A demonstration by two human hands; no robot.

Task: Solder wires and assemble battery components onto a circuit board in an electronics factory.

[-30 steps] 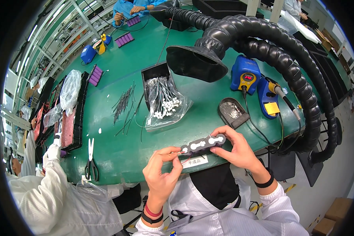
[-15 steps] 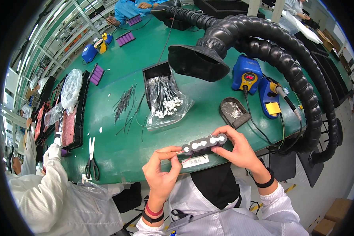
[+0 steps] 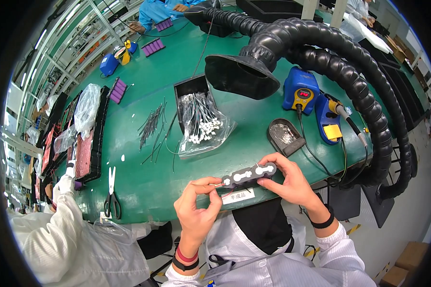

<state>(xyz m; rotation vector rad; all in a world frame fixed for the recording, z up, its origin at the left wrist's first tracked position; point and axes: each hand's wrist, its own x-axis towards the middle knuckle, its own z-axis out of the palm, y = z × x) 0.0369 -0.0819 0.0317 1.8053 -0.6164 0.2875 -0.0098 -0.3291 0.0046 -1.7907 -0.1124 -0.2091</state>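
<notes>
Over the near edge of the bench I hold a battery pack, a row of round cells with a dark end face and pale metal strips. My right hand grips its right end between thumb and fingers. At the opposite end, my left hand pinches thin wires close to the pack; the fingertips partly hide them. Just under the pack lies a white printed label on the green bench top. Farther back, a black bin holds a plastic bag of wire leads with white connectors.
Right: a blue soldering station, iron in its stand, and a solder-scrap tray. Black fume hoses arch overhead. Left: scissors, loose black wires, purple packs, and a co-worker's gloved hand near black trays.
</notes>
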